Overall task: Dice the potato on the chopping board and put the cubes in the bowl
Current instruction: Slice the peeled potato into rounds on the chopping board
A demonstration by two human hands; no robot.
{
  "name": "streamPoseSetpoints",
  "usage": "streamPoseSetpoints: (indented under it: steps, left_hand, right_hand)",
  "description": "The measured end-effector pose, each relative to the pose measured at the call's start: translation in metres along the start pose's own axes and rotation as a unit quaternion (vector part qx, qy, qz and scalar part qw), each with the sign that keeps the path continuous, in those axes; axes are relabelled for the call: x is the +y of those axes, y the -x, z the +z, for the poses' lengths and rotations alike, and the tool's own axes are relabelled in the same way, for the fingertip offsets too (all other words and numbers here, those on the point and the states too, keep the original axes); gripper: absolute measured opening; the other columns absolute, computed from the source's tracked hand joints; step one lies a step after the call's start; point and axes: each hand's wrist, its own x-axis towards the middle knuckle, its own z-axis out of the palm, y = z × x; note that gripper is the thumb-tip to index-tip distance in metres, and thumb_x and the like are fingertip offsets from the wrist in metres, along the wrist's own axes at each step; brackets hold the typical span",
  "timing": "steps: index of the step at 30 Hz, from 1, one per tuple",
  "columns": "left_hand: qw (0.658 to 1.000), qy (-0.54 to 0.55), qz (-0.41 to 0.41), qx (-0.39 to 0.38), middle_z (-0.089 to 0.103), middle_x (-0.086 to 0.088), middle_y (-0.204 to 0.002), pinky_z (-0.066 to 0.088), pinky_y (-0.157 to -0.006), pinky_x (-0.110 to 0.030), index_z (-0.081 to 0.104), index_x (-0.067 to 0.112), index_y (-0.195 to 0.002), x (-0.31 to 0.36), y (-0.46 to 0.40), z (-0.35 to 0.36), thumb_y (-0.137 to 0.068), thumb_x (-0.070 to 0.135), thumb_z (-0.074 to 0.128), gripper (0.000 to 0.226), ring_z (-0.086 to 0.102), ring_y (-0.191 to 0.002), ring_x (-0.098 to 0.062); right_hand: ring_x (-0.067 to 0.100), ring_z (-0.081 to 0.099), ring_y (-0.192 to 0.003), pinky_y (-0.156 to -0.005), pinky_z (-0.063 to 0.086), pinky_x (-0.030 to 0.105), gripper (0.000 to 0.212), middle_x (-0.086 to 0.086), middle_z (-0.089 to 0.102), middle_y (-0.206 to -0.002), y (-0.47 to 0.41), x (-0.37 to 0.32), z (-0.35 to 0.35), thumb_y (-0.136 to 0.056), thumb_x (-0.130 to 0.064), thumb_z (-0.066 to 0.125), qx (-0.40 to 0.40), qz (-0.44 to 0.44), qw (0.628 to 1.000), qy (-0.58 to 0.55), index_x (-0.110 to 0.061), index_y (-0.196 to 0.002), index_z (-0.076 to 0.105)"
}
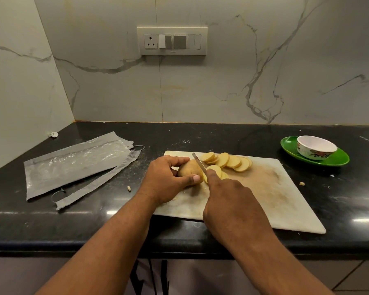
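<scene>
In the head view, mid-frame on the chopping board, the potato is gripped by the left hand for steadiness, while a knife is grasped by the right hand for slicing; the bowl is kept at right.

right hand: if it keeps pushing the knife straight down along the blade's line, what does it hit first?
Likely the potato that the left hand grips; the knife in the right hand sits at its cut face, chopping board beneath. Depth unclear.

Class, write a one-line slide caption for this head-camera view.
Left hand steadies potato; right hand slices with knife.
</scene>
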Motion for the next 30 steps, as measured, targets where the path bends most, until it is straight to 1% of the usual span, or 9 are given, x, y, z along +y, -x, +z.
streamPoseSetpoints:
  steps: [3,9,12,15,17,22,24,27,30]
  left_hand:
    - [1.0,0.001,0.0,0.0,0.067,0.006,-0.127,0.051,-0.073,-0.012,0.069,0.025,-0.134,0.0,0.0,-0.001,-0.074,0.038,0.091,0.066,0.065,-0.097,-0.007]
    - [1.0,-0.024,0.003,0.01,0.067,0.008,-0.125,0.047,-0.07,-0.01,0.069,0.027,-0.134,0.002,0.0,0.0,-0.077,0.038,0.09,0.061,0.063,-0.092,-0.004]
    - [0.999,-0.027,-0.004,0.025,0.07,0.006,-0.126,0.054,-0.081,-0.021,0.071,0.024,-0.133,0.0,-0.002,0.002,-0.08,0.039,0.088,0.058,0.067,-0.097,-0.01]
    - [0.999,-0.024,-0.012,0.026,0.071,0.002,-0.127,0.058,-0.089,-0.03,0.071,0.022,-0.132,0.001,-0.003,0.002,-0.081,0.039,0.087,0.056,0.068,-0.099,-0.013]
    - [0.999,-0.027,-0.009,0.023,0.071,0.002,-0.128,0.058,-0.088,-0.029,0.07,0.022,-0.133,0.001,-0.002,0.002,-0.081,0.037,0.087,0.057,0.067,-0.098,-0.012]
    - [1.0,-0.019,0.001,0.018,0.071,0.005,-0.124,0.054,-0.079,-0.019,0.071,0.022,-0.131,0.004,0.002,0.001,-0.076,0.032,0.091,0.059,0.066,-0.092,-0.006]
    - [1.0,-0.015,0.0,0.018,0.071,0.005,-0.124,0.057,-0.082,-0.022,0.071,0.021,-0.131,0.005,0.002,0.0,-0.077,0.031,0.091,0.059,0.067,-0.092,-0.005]
    - [1.0,-0.012,-0.002,0.016,0.072,0.005,-0.124,0.061,-0.089,-0.034,0.072,0.022,-0.13,0.004,0.002,0.001,-0.075,0.031,0.092,0.059,0.071,-0.094,-0.01]
    - [0.999,-0.026,0.0,0.024,0.072,0.006,-0.121,0.062,-0.088,-0.036,0.073,0.024,-0.129,0.003,0.002,0.003,-0.075,0.032,0.092,0.058,0.072,-0.091,-0.011]
  right_hand:
    - [0.013,0.055,-0.095,-0.07,0.042,0.022,0.063,0.003,0.059,-0.126,-0.006,-0.001,0.0,-0.099,-0.021,0.049,0.003,0.005,1.0,-0.004,-0.027,-0.156,0.022]
    - [0.012,0.051,-0.09,-0.07,0.042,0.023,0.056,0.003,0.058,-0.125,-0.005,-0.004,0.004,-0.104,-0.022,0.042,0.0,-0.004,1.0,-0.003,-0.025,-0.156,0.021]
    - [0.012,0.045,-0.086,-0.07,0.04,0.024,0.056,0.003,0.057,-0.125,0.01,0.0,0.004,-0.104,-0.024,0.041,-0.01,-0.011,1.0,0.005,-0.025,-0.155,0.017]
    - [0.016,0.057,-0.096,-0.075,0.046,0.026,0.059,0.003,0.058,-0.125,0.019,0.0,0.005,-0.102,-0.025,0.046,-0.023,-0.006,1.0,0.01,-0.024,-0.154,0.018]
    - [0.017,0.057,-0.098,-0.075,0.045,0.027,0.056,0.004,0.057,-0.125,0.016,-0.001,0.006,-0.101,-0.024,0.046,-0.025,0.004,1.0,0.005,-0.024,-0.152,0.022]
    - [0.015,0.045,-0.082,-0.067,0.04,0.027,0.04,0.006,0.061,-0.116,-0.013,-0.009,0.013,-0.1,-0.019,0.046,-0.027,0.045,0.998,-0.031,-0.023,-0.139,0.04]
    - [0.014,0.044,-0.079,-0.066,0.04,0.027,0.036,0.005,0.061,-0.111,-0.018,-0.01,0.016,-0.1,-0.02,0.046,-0.028,0.054,0.997,-0.044,-0.023,-0.136,0.044]
    - [0.014,0.046,-0.079,-0.065,0.041,0.027,0.035,0.004,0.061,-0.107,-0.017,-0.007,0.017,-0.097,-0.018,0.048,-0.026,0.057,0.996,-0.058,-0.023,-0.132,0.046]
    - [0.015,0.047,-0.082,-0.067,0.041,0.028,0.041,0.004,0.061,-0.11,-0.01,-0.005,0.016,-0.096,-0.018,0.048,-0.036,0.052,0.996,-0.055,-0.024,-0.136,0.042]
